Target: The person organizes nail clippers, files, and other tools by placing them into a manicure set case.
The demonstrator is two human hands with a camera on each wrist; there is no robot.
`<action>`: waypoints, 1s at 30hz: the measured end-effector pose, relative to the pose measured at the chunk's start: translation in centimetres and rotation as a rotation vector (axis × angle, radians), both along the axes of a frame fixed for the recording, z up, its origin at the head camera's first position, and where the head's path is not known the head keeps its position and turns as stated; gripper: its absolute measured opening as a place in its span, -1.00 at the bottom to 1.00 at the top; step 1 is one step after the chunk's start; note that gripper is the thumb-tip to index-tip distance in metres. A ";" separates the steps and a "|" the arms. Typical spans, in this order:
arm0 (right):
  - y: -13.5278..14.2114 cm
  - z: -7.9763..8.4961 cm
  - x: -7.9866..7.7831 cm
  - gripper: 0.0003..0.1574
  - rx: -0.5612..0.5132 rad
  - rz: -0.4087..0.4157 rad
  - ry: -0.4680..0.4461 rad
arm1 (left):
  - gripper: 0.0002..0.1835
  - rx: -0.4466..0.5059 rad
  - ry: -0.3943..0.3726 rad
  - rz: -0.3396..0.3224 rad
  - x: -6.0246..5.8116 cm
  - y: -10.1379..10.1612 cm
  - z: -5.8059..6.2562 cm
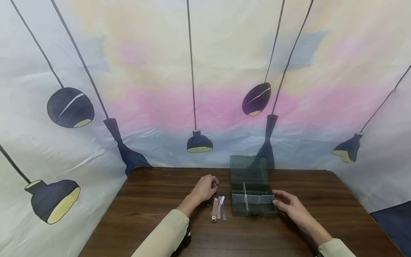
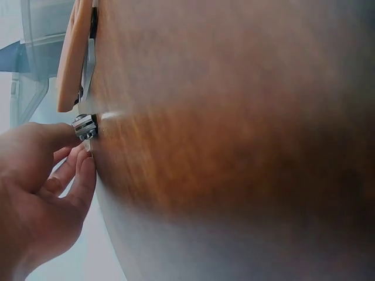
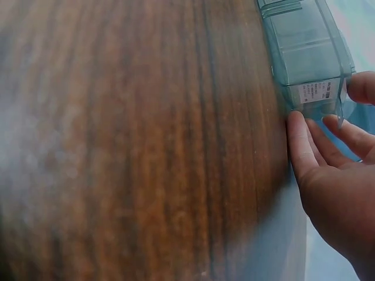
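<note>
A translucent green plastic box (image 1: 255,210) with its lid raised stands on the table, pale dividers splitting its inside. At its right side my right hand (image 1: 293,208) holds the wall between thumb and fingers. In the right wrist view a printed label (image 3: 316,90) shows on that wall beside the fingertips. My left hand (image 1: 204,187) is left of the box, pinching a small dark tool (image 1: 210,202) with a metal end (image 2: 85,126), apparently a nail clipper. Close by lies a pinkish nail clipper (image 1: 214,210), with flat metal pieces (image 1: 221,207) fanned next to it.
The brown wooden table (image 1: 154,214) runs back to a hanging cloth (image 1: 160,107) printed with lamps. The box's raised lid (image 1: 245,169) stands near the table's back edge.
</note>
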State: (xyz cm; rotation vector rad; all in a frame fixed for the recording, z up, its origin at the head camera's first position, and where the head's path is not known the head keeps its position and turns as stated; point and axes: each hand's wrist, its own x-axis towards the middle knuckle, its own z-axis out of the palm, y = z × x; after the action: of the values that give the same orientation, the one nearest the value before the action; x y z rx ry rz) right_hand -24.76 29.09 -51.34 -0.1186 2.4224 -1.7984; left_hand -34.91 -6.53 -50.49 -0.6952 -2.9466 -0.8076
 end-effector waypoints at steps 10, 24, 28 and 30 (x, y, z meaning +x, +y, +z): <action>-0.1 -0.4 -0.4 -0.26 0.000 0.006 -0.004 | -0.87 -0.005 -0.031 0.006 -0.4 -0.5 0.0; 0.3 0.0 0.0 -0.22 0.003 0.048 -0.014 | -0.86 0.107 0.054 -0.216 0.9 1.0 3.3; 0.2 0.0 -0.1 -0.23 0.006 0.044 -0.011 | -0.84 0.148 0.038 -0.276 1.6 2.1 4.1; 0.2 0.0 -0.1 -0.23 0.008 0.045 -0.008 | -0.82 0.151 0.033 -0.300 1.9 2.7 4.4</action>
State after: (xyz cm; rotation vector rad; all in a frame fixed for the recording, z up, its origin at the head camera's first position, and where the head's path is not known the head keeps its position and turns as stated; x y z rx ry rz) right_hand -24.88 29.26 -51.35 -0.1636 2.4008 -1.7665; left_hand -33.06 -3.85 -46.13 -1.1420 -2.7511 -1.0126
